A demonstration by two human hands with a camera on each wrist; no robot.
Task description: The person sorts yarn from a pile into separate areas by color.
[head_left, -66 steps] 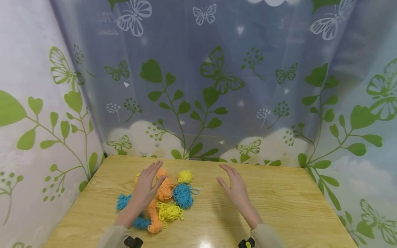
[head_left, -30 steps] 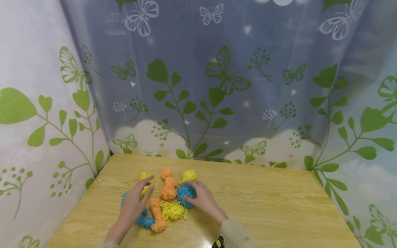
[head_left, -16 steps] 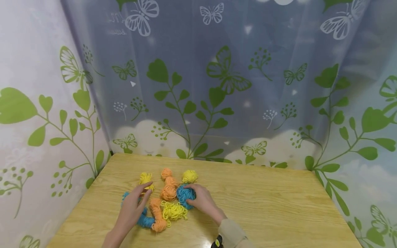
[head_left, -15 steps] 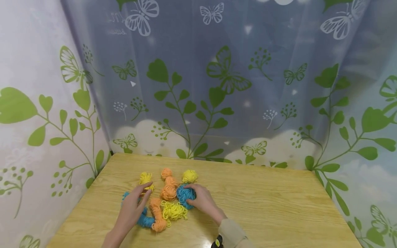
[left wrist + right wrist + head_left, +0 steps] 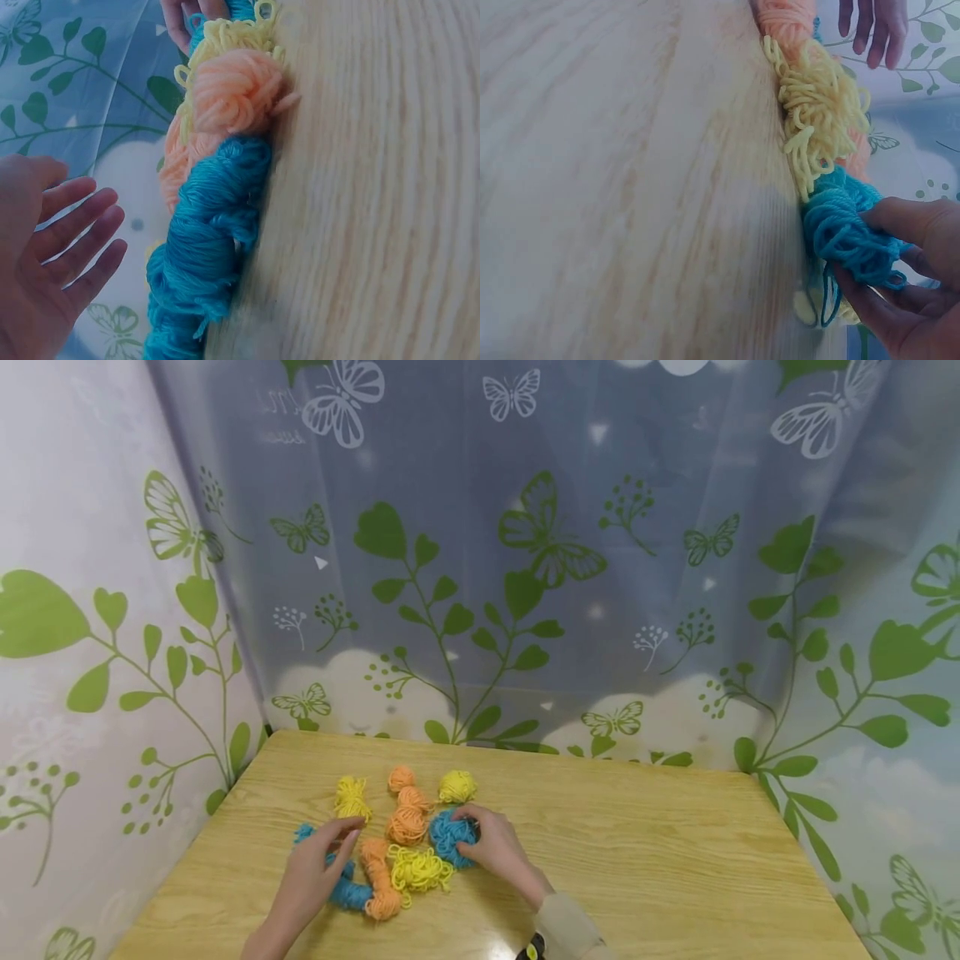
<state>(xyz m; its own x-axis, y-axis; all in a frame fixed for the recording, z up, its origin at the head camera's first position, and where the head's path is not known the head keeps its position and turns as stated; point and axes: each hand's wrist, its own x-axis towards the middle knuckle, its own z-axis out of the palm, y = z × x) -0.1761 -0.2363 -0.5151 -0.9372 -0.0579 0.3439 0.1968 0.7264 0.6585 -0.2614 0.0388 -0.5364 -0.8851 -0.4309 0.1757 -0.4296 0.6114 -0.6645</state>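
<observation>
My right hand (image 5: 501,846) grips a ball of blue yarn (image 5: 450,837) from its right side. In the right wrist view the thumb lies on top of this blue yarn (image 5: 847,225) and the fingers curl under it, with a loose loop hanging down. Over a longer blue skein (image 5: 349,893) hovers my left hand (image 5: 306,870), its fingers spread and holding nothing. The left wrist view shows that hand (image 5: 60,247) apart from the blue skein (image 5: 202,240). An orange skein (image 5: 381,881) and a loose yellow yarn bundle (image 5: 420,870) lie between the hands.
Farther back on the wooden table (image 5: 637,852) lie a yellow skein (image 5: 351,798), orange yarn (image 5: 408,817) and a small yellow ball (image 5: 457,787). Printed curtains (image 5: 480,568) stand behind the table and at both sides.
My right hand has come left from over the table onto the blue yarn ball and now grips it. The left hand has drawn back toward me, uncovering the yellow skein.
</observation>
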